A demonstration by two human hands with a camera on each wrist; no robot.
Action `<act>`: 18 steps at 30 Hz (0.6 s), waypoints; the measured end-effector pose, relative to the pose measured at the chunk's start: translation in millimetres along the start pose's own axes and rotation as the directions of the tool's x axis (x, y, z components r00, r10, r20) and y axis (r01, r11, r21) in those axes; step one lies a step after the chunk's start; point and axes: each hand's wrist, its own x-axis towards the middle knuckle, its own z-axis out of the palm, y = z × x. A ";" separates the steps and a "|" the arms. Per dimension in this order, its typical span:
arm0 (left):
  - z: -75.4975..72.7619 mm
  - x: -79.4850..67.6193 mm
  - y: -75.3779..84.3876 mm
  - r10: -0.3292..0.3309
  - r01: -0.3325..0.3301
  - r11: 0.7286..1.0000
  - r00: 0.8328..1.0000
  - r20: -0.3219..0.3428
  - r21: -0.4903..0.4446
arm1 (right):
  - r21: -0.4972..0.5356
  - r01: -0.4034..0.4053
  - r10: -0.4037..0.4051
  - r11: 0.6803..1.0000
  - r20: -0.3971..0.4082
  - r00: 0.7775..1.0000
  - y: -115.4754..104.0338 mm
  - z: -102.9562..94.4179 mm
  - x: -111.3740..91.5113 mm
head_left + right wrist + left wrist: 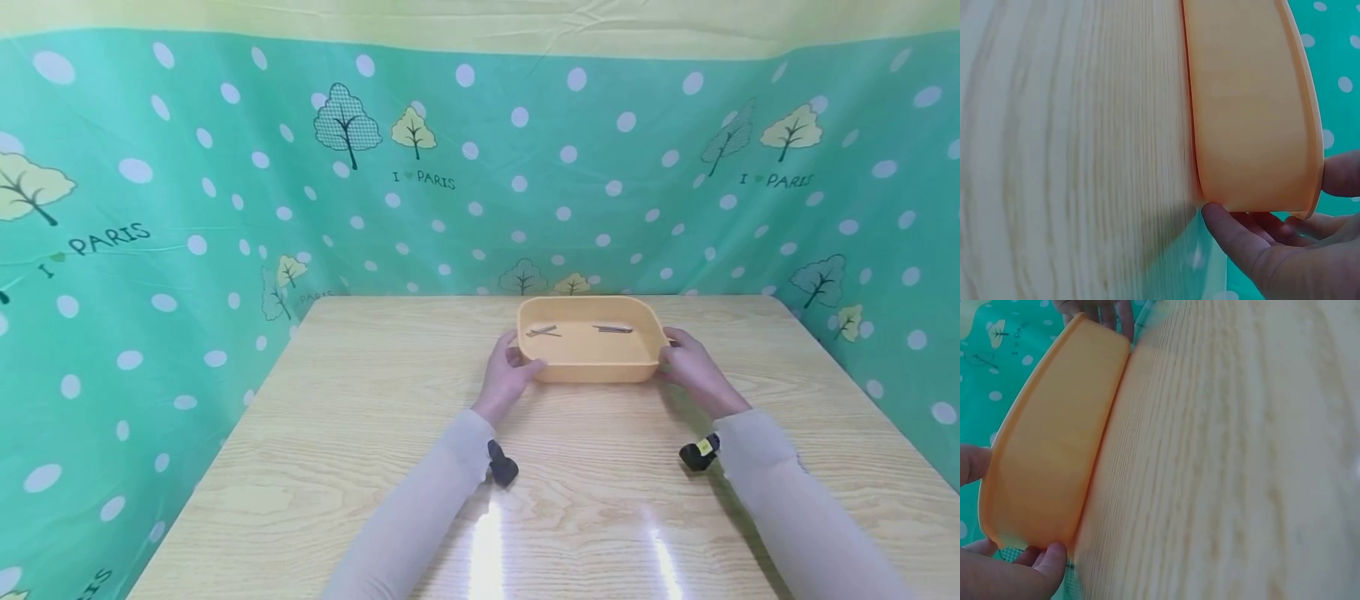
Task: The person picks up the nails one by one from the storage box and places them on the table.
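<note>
Lt-orange rect. bin (596,373) sits upright at back of tbl (360,467) w/ thin dark pcs (613,329) inside.

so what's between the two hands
The tray, gripped by the left hand and right hand, with thin pieces inside; the head view shows this.

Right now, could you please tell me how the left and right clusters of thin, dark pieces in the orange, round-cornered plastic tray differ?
The left cluster splays into a narrow V opening rightward; the right cluster lies bunched, its pieces nearly parallel. The left cluster sits near the left end of the tray, the right cluster right of centre. Both are slender, dark and inside the tray, too small to identify.
</note>
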 end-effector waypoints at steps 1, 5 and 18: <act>-0.7 -0.2 0.2 -0.001 0.001 1.000 1.000 0.000 -0.003 | 0.003 0.000 0.000 1.000 0.000 1.000 -0.4 0.6 0.0; -3.4 -1.8 1.2 -0.013 0.013 1.000 1.000 -0.010 -0.006 | -0.002 -0.012 0.012 1.000 -0.003 1.000 -2.3 3.7 0.5; -14.6 -2.7 0.6 -0.011 0.011 1.000 1.000 -0.015 -0.017 | -0.006 -0.021 0.021 1.000 -0.016 1.000 -4.4 13.8 3.2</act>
